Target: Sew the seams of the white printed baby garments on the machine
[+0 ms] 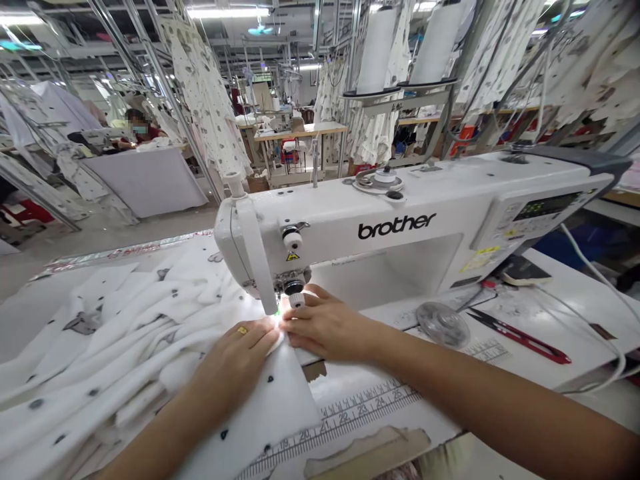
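Note:
White fabric (pixel 295 390) with small dark prints lies under the head of a white sewing machine (pixel 330 227). My left hand (pixel 237 350), with a ring on one finger, is closed on the fabric's edge just left of the lit needle area. My right hand (pixel 325 323) rests to the right of the presser foot, its fingers stretched out and spread. Its fingertips reach in beside the needle and almost meet those of my left hand. Glare and the fingers hide the stitching point. The rest of the fabric is bunched in folds on the left.
Red-handled thread snips (pixel 525 337) and a clear round container (pixel 443 325) lie right of my forearm. A printed ruler scale (pixel 365 410) runs along the table front. Thread cones (pixel 377 50) stand above the machine. Another person (pixel 140 127) sits at a far table.

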A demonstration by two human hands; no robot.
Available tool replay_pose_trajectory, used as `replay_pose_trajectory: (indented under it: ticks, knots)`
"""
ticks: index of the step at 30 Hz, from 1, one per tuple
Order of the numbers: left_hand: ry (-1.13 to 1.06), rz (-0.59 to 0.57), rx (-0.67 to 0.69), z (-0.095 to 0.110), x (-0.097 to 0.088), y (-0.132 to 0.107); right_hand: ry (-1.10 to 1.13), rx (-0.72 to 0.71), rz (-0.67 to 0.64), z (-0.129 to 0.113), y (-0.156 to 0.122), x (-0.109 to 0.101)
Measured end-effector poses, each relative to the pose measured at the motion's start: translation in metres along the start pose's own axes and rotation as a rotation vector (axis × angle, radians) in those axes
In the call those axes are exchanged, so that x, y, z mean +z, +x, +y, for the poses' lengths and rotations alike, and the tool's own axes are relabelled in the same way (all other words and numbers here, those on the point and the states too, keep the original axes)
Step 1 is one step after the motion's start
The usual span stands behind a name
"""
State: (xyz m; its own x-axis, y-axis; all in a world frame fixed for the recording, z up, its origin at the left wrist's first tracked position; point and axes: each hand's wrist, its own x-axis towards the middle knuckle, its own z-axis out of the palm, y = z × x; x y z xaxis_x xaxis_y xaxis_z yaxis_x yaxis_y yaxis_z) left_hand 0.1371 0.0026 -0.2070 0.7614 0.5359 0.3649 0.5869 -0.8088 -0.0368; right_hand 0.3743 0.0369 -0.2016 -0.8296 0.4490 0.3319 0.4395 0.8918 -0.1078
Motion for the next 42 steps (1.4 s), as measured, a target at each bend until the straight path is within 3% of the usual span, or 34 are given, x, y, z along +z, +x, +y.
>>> replay_pose_trajectory:
  ticks: [5,11,16,23,28,31,36,42]
  knots:
    - [0.070,-0.018,0.008,-0.005,0.004,0.000,-0.084,0.027,-0.002,-0.003,0.000,0.002]
    - [0.093,-0.097,-0.083,-0.017,0.009,0.007,-0.065,0.135,-0.023,0.000,-0.001,0.003]
    - [0.036,-0.075,-0.109,-0.016,0.004,0.007,0.023,-0.026,0.072,0.004,-0.007,-0.001]
    - [0.031,-0.094,-0.109,-0.004,-0.022,-0.015,0.105,-0.302,0.032,-0.005,-0.010,-0.005]
    - [0.134,-0.066,-0.127,-0.015,-0.024,-0.044,0.174,-0.346,-0.028,-0.006,-0.010,-0.003]
    - [0.119,0.038,-0.142,-0.020,-0.032,-0.041,0.174,-0.336,-0.063,-0.008,-0.011,-0.004]
    - [-0.056,0.105,-0.244,0.002,-0.048,-0.010,0.130,-0.346,-0.077,-0.010,-0.013,-0.007]
    - [-0.175,-0.071,-0.295,0.027,-0.021,-0.007,0.117,-0.392,-0.049,-0.007,-0.016,-0.003]
